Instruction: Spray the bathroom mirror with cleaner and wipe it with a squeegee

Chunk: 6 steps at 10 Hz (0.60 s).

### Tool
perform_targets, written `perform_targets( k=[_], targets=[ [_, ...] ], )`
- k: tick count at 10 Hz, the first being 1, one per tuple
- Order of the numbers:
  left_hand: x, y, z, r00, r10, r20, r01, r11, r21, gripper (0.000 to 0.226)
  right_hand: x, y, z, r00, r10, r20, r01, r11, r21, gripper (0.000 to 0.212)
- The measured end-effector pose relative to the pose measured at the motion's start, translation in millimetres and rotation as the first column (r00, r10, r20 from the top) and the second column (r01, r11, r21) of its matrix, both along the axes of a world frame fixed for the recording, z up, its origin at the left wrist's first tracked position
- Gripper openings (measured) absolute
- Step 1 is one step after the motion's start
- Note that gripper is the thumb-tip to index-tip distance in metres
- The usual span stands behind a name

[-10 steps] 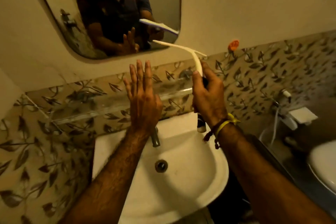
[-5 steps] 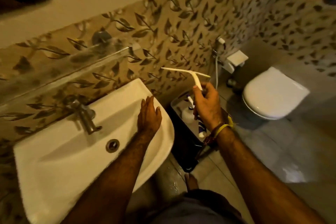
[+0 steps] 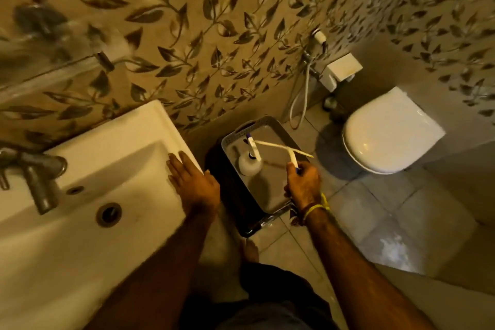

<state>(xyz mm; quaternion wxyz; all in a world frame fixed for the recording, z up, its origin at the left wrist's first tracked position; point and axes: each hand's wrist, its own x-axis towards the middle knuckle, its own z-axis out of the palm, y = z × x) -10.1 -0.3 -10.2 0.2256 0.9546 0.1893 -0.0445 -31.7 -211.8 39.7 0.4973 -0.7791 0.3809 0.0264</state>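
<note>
Squeegee [image 3: 281, 149], light, stiff plastic, is gripped at its handle by right hand [image 3: 304, 185], center frame, over basket [image 3: 270, 123] w/ spray bottle [image 3: 250, 163]. Left hand [image 3: 195, 182] is open flat, empty, on sink [image 3: 128, 136] rim.

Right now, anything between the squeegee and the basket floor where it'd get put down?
Partly. The right hand holds the squeegee over the grey basket. A white spray bottle lies in the basket's left half, under the blade's left end. The basket floor to the right of the bottle looks bare.
</note>
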Motion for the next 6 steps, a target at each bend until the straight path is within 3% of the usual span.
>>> perform_targets(
  k=[3, 5, 6],
  targets=[
    [-0.5, 0.4, -5.8, 1.0, -0.02, -0.015, 0.022, 0.989, 0.146, 0.08, 122.6, 15.6, -70.0, 0.989, 0.119, -0.092, -0.122, 0.992, -0.027, 0.035],
    [1.8, -1.1, -1.0, 0.998, -0.013, 0.063, 0.007, 0.996, 0.091, 0.077, 147.1, 13.5, -85.8, 0.958, 0.157, -0.242, -0.164, 0.986, -0.008, 0.026],
    [1.7, -2.9, 2.7, 0.997, 0.005, 0.078, -0.011, 0.997, 0.081, 0.078, 146.4, 12.4, -79.2, 0.898, 0.247, -0.365, -0.238, 0.969, 0.07, 0.032]
  ],
)
